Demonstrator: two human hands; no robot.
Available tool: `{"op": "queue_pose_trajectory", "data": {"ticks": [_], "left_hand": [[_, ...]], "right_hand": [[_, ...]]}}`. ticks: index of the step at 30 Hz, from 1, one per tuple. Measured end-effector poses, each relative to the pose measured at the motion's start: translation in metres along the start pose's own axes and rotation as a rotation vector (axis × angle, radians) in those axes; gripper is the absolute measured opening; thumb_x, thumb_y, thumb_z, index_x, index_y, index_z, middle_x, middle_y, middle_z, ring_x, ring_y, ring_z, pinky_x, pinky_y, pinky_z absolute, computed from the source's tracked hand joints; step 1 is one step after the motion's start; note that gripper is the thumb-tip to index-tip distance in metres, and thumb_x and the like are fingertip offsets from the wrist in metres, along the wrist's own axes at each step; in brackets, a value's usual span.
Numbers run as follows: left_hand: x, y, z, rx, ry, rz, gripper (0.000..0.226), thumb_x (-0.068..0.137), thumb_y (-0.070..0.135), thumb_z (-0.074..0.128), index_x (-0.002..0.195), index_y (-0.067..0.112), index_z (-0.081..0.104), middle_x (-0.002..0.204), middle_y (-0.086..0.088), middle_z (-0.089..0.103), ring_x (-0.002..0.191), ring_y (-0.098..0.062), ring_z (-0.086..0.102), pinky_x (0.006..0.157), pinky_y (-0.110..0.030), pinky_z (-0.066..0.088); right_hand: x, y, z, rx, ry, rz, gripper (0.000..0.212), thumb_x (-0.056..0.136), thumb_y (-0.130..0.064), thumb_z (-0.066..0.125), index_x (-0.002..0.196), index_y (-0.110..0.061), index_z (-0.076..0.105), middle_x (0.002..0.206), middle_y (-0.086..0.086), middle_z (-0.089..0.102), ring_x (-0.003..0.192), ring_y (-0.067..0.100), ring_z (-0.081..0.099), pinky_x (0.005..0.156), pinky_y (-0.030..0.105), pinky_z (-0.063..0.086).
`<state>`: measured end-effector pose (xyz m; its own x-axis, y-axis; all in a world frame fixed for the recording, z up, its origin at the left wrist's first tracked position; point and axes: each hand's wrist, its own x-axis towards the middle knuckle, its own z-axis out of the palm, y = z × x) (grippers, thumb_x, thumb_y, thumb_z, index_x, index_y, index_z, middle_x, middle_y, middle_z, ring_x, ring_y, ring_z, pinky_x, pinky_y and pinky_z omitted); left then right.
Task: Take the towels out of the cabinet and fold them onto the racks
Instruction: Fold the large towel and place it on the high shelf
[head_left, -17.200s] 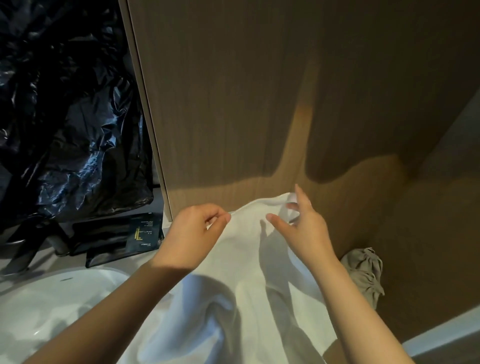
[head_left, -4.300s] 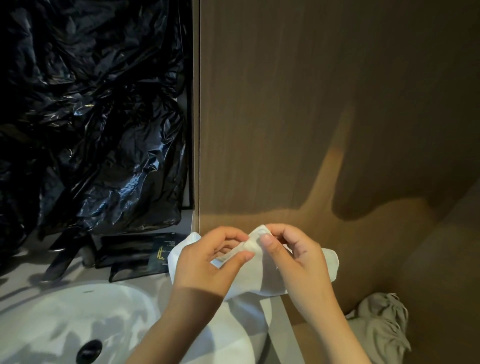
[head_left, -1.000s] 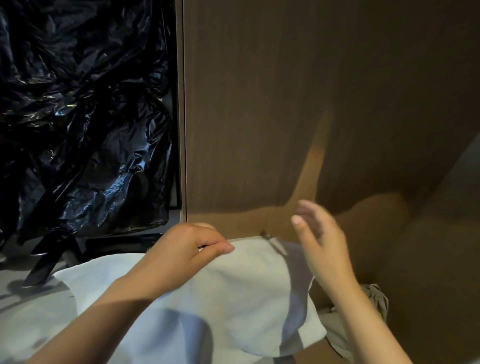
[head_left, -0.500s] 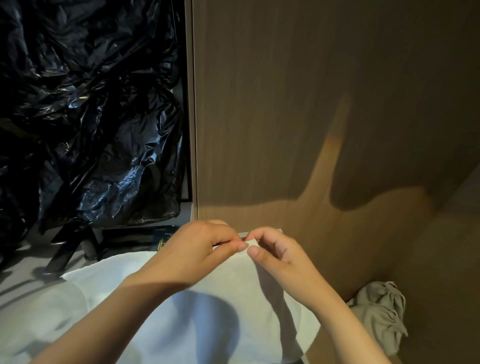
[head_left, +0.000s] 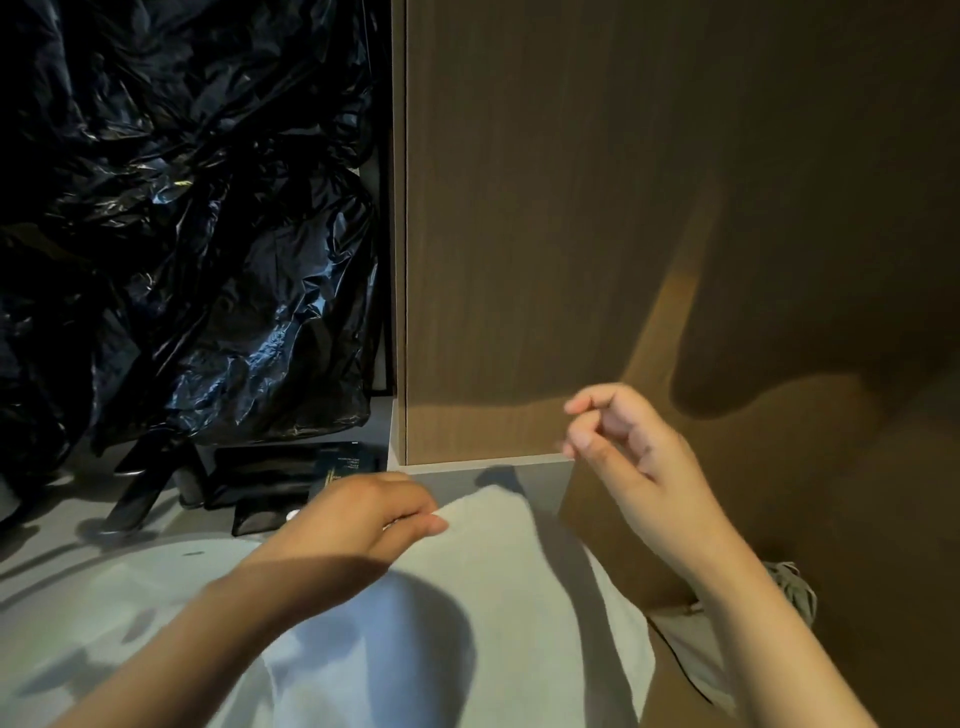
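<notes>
A white towel (head_left: 498, 582) lies spread over the counter in front of me, and its right edge hangs off the counter's end. My left hand (head_left: 363, 514) pinches the towel's far corner between thumb and fingers. Up and to the right, my right hand (head_left: 623, 447) is lifted off the towel in front of the wooden panel, fingers loosely curled and holding nothing. A second, grey-beige crumpled towel (head_left: 795, 587) lies low at the right, mostly hidden behind my right forearm.
A tall wooden cabinet panel (head_left: 571, 208) stands straight ahead. Crumpled black plastic sheeting (head_left: 182, 234) fills the upper left. Black flat packets (head_left: 280, 478) and a dark faucet (head_left: 140, 488) sit on the pale counter (head_left: 540, 475) behind the white basin.
My right hand has let go of the towel's corner and lifted up to the right. My left hand keeps its pinch and has dropped slightly toward the counter.
</notes>
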<state>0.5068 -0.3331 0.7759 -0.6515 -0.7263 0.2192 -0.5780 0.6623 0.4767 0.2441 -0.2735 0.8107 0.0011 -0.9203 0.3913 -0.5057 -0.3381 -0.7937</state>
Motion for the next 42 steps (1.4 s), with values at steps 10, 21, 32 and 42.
{"op": "queue_pose_trajectory", "data": {"ticks": [10,21,32,42], "left_hand": [[0.014,0.018,-0.005,0.004,-0.012,0.100,0.036,0.090,0.054,0.040,0.081,0.026,0.061,0.075,0.012,0.055,0.075,-0.005,0.053,0.070,-0.030,0.044],[0.004,0.007,-0.015,-0.007,-0.010,0.041,0.029,0.080,0.060,0.062,0.091,0.034,0.061,0.084,0.020,0.060,0.081,0.000,0.056,0.070,-0.020,0.044],[-0.017,-0.003,-0.011,-0.561,0.193,-0.236,0.019,0.076,0.038,0.079,0.082,0.026,0.066,0.062,0.009,0.058,0.056,-0.002,0.050,0.058,-0.021,0.040],[-0.031,-0.021,0.002,-0.583,0.170,-0.260,0.064,0.069,0.064,0.069,0.061,0.001,0.060,0.062,-0.021,0.051,0.059,-0.018,0.047,0.063,-0.032,0.038]], "right_hand": [[-0.009,0.010,0.047,0.150,-0.365,0.169,0.029,0.099,-0.009,0.056,0.124,-0.020,0.066,0.123,-0.015,0.067,0.118,-0.001,0.058,0.101,0.017,0.042],[-0.009,0.016,0.034,0.096,-0.231,0.146,0.006,0.099,-0.012,0.054,0.094,-0.011,0.055,0.084,0.018,0.056,0.078,0.019,0.052,0.072,0.031,0.042],[-0.013,0.028,0.012,0.050,0.009,0.128,0.023,0.092,-0.043,0.057,0.089,-0.020,0.056,0.074,-0.010,0.058,0.076,0.006,0.061,0.067,0.016,0.050],[-0.019,0.029,0.009,0.039,0.054,0.111,0.020,0.090,-0.037,0.055,0.090,-0.017,0.056,0.073,-0.005,0.056,0.073,0.012,0.058,0.066,0.016,0.049]]}}
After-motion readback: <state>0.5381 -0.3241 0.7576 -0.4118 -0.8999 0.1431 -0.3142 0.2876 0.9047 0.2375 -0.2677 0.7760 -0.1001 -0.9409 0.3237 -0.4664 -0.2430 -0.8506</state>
